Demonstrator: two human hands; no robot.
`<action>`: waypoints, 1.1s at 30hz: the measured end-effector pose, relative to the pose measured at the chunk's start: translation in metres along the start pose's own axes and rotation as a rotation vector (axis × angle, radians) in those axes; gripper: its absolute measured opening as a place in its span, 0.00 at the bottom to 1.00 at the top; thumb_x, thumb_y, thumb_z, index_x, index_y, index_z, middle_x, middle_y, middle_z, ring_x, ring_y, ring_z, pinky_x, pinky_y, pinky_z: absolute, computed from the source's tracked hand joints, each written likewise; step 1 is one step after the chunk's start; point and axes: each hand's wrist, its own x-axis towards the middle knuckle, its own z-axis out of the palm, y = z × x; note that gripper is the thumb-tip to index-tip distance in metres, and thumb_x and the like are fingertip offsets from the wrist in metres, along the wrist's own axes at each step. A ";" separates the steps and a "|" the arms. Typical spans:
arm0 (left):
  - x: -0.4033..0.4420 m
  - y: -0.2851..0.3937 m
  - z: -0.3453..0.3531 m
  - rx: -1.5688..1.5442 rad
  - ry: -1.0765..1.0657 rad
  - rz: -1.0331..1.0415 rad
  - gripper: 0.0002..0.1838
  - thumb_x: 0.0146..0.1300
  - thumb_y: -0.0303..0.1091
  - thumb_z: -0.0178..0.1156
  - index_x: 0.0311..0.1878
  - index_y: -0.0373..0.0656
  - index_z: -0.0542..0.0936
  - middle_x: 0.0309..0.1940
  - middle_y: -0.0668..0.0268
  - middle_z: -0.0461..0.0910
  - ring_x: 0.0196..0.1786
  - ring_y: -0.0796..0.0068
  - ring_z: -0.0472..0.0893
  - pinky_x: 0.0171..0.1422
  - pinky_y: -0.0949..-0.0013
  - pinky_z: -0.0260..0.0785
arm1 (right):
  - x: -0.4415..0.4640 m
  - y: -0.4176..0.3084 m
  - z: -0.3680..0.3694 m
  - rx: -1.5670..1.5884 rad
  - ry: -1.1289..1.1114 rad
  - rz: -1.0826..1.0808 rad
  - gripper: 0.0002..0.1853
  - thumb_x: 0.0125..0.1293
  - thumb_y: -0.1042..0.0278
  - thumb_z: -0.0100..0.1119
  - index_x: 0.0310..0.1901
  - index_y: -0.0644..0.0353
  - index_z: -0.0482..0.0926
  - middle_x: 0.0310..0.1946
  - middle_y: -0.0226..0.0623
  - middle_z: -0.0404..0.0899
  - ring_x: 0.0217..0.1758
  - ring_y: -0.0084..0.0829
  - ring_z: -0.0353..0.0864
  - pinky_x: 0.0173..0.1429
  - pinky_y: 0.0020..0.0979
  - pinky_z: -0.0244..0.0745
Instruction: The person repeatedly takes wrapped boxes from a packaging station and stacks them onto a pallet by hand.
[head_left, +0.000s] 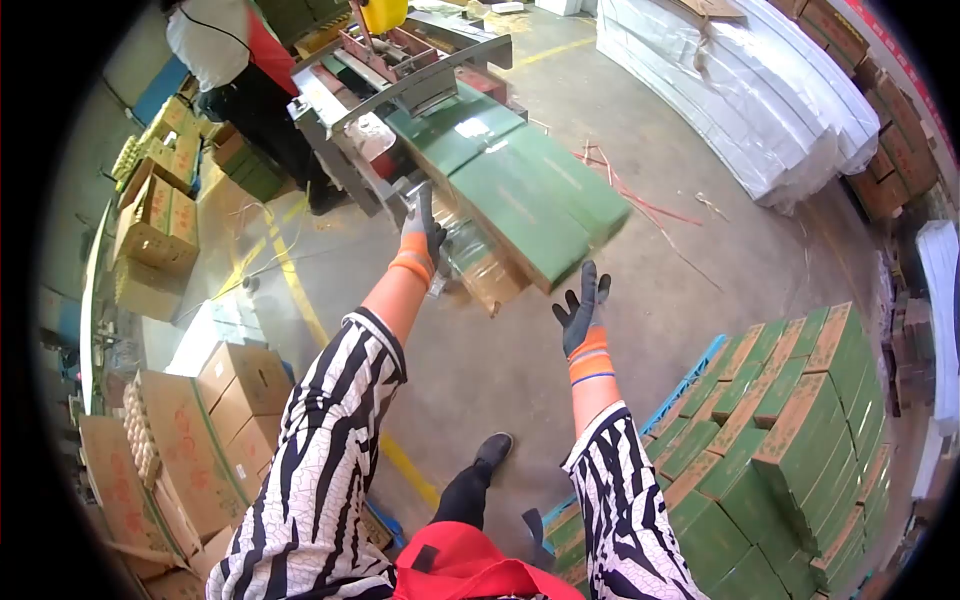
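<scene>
Two green-topped cartons lie end to end at the machine's outfeed, the nearer one [540, 205] closer to me and the farther one [455, 125] by the machine [385, 85]. My left hand [424, 225], in a grey glove with an orange cuff, is beside the left side of the cartons; its fingers are partly hidden and blurred. My right hand [582, 305], gloved the same way, is just off the near end of the closer carton, fingers spread and nothing in them. Clear tape or film shows on the brown side below the cartons.
Green cartons [740, 470] are stacked on a blue pallet at the lower right. Brown cartons [190, 440] stand at the lower left. A person [240, 90] is beside the machine. White wrapped bundles [740, 90] lie upper right. Red straps [650, 205] are on the floor.
</scene>
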 end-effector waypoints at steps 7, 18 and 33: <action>0.094 -0.005 0.038 -0.091 -0.105 -0.441 0.43 0.39 0.74 0.64 0.52 0.50 0.75 0.38 0.62 0.77 0.40 0.63 0.74 0.44 0.60 0.67 | 0.006 -0.037 0.021 -0.101 0.001 -0.125 0.38 0.57 0.47 0.62 0.68 0.42 0.56 0.60 0.32 0.66 0.61 0.36 0.69 0.54 0.41 0.73; 0.053 0.036 0.083 -0.446 -0.114 -0.664 0.30 0.52 0.53 0.68 0.53 0.46 0.75 0.52 0.61 0.77 0.54 0.57 0.74 0.65 0.56 0.62 | 0.014 -0.072 -0.019 0.016 0.061 -0.238 0.38 0.55 0.52 0.65 0.66 0.54 0.61 0.57 0.33 0.70 0.60 0.34 0.70 0.57 0.37 0.70; -0.321 -0.053 0.090 0.002 -0.366 -0.596 0.26 0.67 0.54 0.48 0.67 0.65 0.64 0.68 0.84 0.59 0.64 0.73 0.65 0.63 0.57 0.60 | -0.270 -0.047 -0.303 0.184 0.354 -0.369 0.29 0.63 0.71 0.56 0.66 0.65 0.61 0.58 0.38 0.70 0.57 0.29 0.72 0.63 0.28 0.67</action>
